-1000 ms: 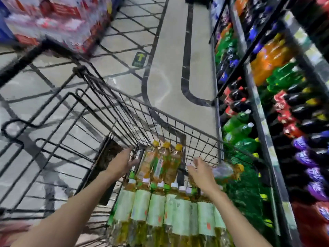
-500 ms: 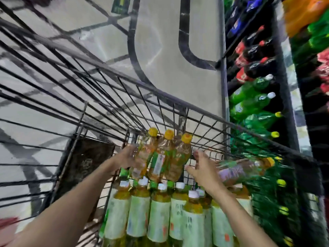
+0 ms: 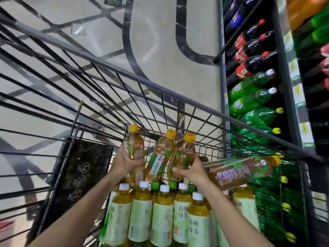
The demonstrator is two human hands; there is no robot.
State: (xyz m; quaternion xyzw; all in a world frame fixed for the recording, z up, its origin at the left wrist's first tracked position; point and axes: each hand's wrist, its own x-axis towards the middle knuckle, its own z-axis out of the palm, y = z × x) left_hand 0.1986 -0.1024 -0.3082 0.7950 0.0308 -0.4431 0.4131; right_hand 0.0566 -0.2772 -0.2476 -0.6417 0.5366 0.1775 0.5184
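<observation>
The left hand, open a second ago, now grips the leftmost yellow-capped amber plastic tea bottle, which has tilted away toward eleven o'clock. The right hand has closed round the rightmost yellow-capped bottle.

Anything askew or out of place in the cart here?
One yellow-capped bottle lies on its side across the upright white-capped bottles at the right of the cart, beside the right hand. No spill shows.
</observation>
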